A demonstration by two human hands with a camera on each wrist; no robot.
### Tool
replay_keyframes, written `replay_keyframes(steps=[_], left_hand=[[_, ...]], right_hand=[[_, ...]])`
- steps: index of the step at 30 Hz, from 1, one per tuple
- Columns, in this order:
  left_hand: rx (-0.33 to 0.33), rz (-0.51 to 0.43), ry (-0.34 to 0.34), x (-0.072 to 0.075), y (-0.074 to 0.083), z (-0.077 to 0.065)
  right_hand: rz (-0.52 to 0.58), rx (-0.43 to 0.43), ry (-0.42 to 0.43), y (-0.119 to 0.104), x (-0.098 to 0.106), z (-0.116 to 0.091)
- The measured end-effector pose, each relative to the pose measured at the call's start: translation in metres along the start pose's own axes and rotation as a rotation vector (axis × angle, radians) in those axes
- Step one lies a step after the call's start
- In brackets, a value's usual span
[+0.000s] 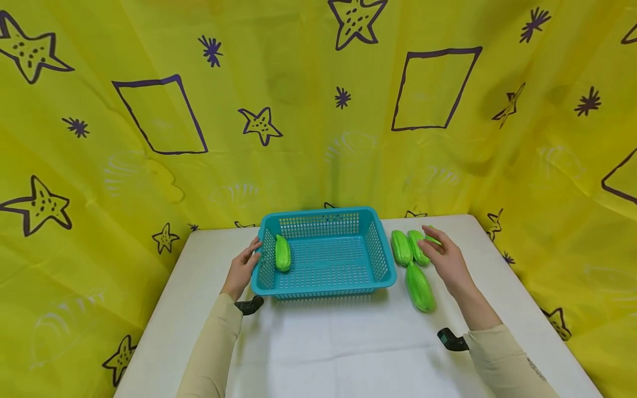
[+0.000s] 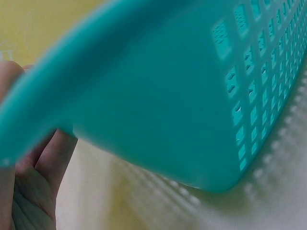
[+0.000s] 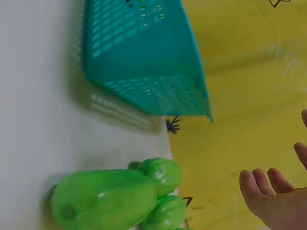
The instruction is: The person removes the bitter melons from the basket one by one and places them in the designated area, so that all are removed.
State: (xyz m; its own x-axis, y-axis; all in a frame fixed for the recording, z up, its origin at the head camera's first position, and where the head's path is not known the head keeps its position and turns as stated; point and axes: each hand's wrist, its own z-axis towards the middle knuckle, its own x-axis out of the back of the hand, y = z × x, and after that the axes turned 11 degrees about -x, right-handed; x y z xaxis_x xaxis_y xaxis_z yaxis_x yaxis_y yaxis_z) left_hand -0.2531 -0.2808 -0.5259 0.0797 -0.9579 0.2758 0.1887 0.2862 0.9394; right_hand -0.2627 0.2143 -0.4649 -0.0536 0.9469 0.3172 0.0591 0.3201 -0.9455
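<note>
A teal plastic basket point(image 1: 323, 291) with perforated walls stands on the table. My left hand point(image 1: 241, 270) grips its left rim, and in the left wrist view fingers point(image 2: 55, 158) show below the rim. Inside the basket, against the left side, lies one glossy green papaya-shaped fruit point(image 1: 282, 254). My right hand point(image 1: 450, 265) hovers with relaxed fingers over the right side and holds nothing. Near it lie several similar fruits: a front one point(image 1: 420, 288), one by the basket point(image 1: 401, 247) and one beside that point(image 1: 418, 247). Another bit of green is partly hidden behind the fingers.
The table point(image 1: 323, 354) has a white cover with a crease across it. A yellow curtain point(image 1: 298, 166) printed with stars and shells surrounds the back and sides. Dark wrist devices, left point(image 1: 250, 305) and right point(image 1: 452, 339), stick out from the sleeves.
</note>
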Motion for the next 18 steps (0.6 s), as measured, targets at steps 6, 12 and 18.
replay_keyframes(steps=[6,12,18], left_hand=[[0.004,0.002,-0.005,0.001,0.0,-0.001],[0.015,0.013,0.001,0.0,-0.001,0.0],[-0.014,0.003,0.009,0.001,-0.002,0.002]], right_hand=[[0.038,0.022,-0.03,-0.021,-0.006,0.013],[0.032,0.034,-0.064,-0.043,-0.012,0.027],[0.14,0.0,-0.142,-0.066,-0.026,0.041]])
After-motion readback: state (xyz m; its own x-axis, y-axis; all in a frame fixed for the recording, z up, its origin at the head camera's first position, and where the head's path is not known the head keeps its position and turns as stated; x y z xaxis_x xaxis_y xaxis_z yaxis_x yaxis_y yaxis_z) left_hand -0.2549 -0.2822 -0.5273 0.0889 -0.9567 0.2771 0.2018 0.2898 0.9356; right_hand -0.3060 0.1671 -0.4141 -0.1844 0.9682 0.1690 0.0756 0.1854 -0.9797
